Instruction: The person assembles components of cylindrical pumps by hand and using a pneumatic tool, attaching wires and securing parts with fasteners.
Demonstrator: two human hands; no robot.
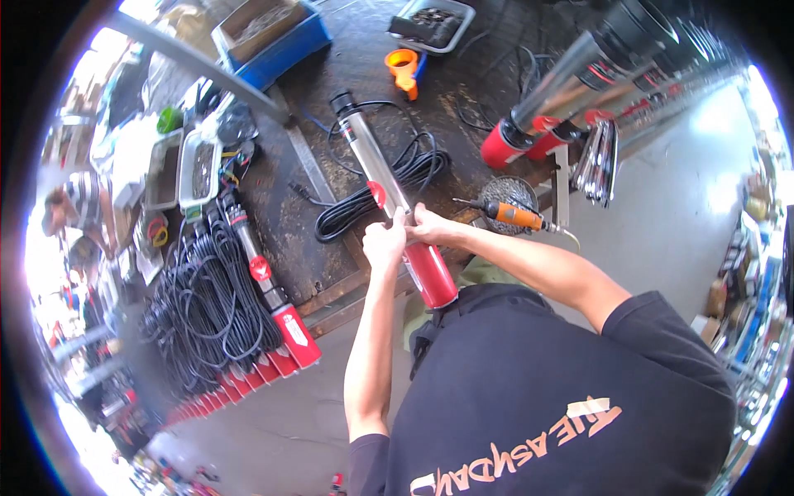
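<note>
A long submersible pump (366, 149), with a steel tube body, a black top and a red lower end, lies slanted across the front edge of the bench. Its red end points toward my waist and its black top lies away from me. My left hand (385, 245) is closed around the pump near where steel meets red. Close beside it, my right hand (428, 226) grips the same spot from the right; the fingers partly hide the joint. A black cable (339, 225) lies coiled behind and beside the pump.
An orange power screwdriver (514, 216) rests by a round mesh bowl (510, 193) of small parts. Steel pumps (571, 78) stand at right; more pumps with bundled cables (211, 289) line the left. A blue bin (281, 51), white tray (438, 23) and orange tool (404, 73) sit farther back.
</note>
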